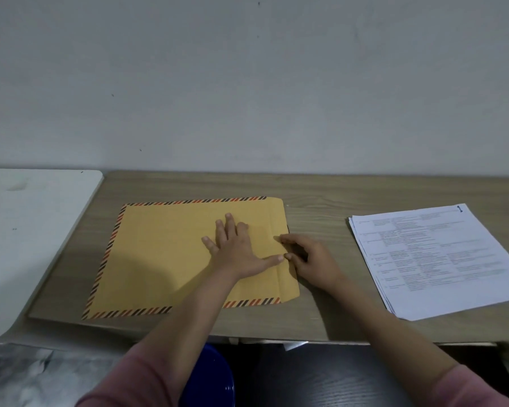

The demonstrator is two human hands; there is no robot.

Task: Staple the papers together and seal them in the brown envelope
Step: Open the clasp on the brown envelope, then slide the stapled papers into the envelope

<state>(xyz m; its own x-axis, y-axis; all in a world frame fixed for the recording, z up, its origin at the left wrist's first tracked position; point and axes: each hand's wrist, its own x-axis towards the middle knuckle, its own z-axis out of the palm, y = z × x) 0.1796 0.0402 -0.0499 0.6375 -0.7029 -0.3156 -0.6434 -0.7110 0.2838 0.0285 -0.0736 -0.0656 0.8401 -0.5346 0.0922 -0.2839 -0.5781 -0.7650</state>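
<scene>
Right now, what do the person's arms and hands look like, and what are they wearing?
Two bare hands, left hand and right hand, with no gloves, rings or watch visible. The forearms are bare; pink sleeves are pushed up near the elbows on both arms.

1. I see two arms entering from the bottom edge of the head view, both bare from the wrist to well past the middle of the forearm.
2. Each arm wears a dusty pink sleeve; the left sleeve [124, 383] bunches in soft folds near the lower edge, and the right sleeve [476, 386] ends in a plain rounded cuff.
3. The fabric looks smooth and matte, with no print, logo or stripe that I can make out.
4. The left hand [235, 254] and the right hand [312, 259] are bare: I see no gloves.
5. The fingernails look short and plain; the blur hides finer detail.
</scene>
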